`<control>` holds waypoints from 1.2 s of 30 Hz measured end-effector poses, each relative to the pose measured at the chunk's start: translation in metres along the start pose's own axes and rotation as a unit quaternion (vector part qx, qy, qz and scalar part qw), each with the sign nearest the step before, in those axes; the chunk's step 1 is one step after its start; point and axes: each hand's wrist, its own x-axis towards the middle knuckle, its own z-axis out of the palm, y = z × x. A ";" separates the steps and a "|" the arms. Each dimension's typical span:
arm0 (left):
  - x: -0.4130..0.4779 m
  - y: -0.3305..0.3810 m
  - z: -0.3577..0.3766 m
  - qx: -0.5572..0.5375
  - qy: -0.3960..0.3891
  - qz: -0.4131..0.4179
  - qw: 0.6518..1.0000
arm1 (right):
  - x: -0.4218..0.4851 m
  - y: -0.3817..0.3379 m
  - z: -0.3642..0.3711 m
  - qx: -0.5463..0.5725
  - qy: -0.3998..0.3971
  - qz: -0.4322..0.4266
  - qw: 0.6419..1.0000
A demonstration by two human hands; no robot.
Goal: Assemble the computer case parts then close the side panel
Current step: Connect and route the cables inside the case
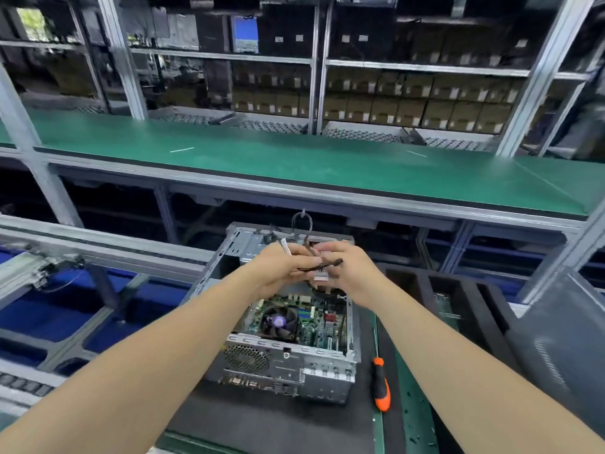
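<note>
Black, thin wires make up the cable bundle (316, 265), which is held above the open computer case (294, 365), over its far half. The left hand (278, 268) grips the bundle with curled fingers. The right hand (348, 270) pinches it at the other end, just above a pale flat connector (319, 277) that hangs down between the two hands. Between the hands the bundle runs roughly left to right, and a loop of cable (301, 221) rises behind them from the far end of the case.

The wires look soft and light, so they should bend wherever they are led. The plug is the stiff part and the better place to hold, since pulling on the strands could strain the joints.

The case lies on a dark mat (262, 417) on the counter (411, 427), open side up. Its long axis runs away from the person, and its perforated rear panel faces them. Inside, a cooler fan (280, 322) sits on the green motherboard (309, 317); sheet-metal edges there may be sharp. An orange-and-black screwdriver (380, 385) lies just right of the case. A grey sheet (556, 342) further right is probably the side panel, which is not yet fitted.
</note>
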 end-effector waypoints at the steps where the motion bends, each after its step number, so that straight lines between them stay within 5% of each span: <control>1: 0.002 -0.001 -0.008 -0.006 0.004 0.001 1.000 | -0.002 0.003 0.002 0.008 -0.020 0.019 1.000; 4: 0.007 -0.005 -0.027 -0.011 -0.007 -0.005 1.000 | -0.005 0.012 0.006 0.000 -0.070 0.048 0.996; 16: 0.018 -0.008 -0.053 -0.042 -0.036 -0.090 0.994 | -0.005 0.022 0.012 -0.015 -0.058 0.020 0.998; 20: 0.028 -0.010 -0.063 -0.075 0.051 -0.063 0.994 | -0.009 0.021 0.004 0.007 -0.072 -0.009 0.997; 25: 0.029 -0.001 -0.070 -0.058 -0.034 0.004 0.998 | -0.012 0.010 -0.008 0.136 -0.183 -0.052 0.972; 28: 0.028 0.003 -0.064 0.113 0.011 0.039 0.993 | -0.008 0.006 -0.007 0.074 -0.189 -0.107 0.973; 32: 0.023 0.002 -0.051 0.282 0.117 0.079 0.949 | -0.002 0.001 -0.006 -0.089 -0.025 -0.152 0.984; 36: 0.017 0.006 -0.037 0.543 0.140 0.012 0.828 | 0.001 -0.003 -0.009 -0.333 0.088 -0.180 0.921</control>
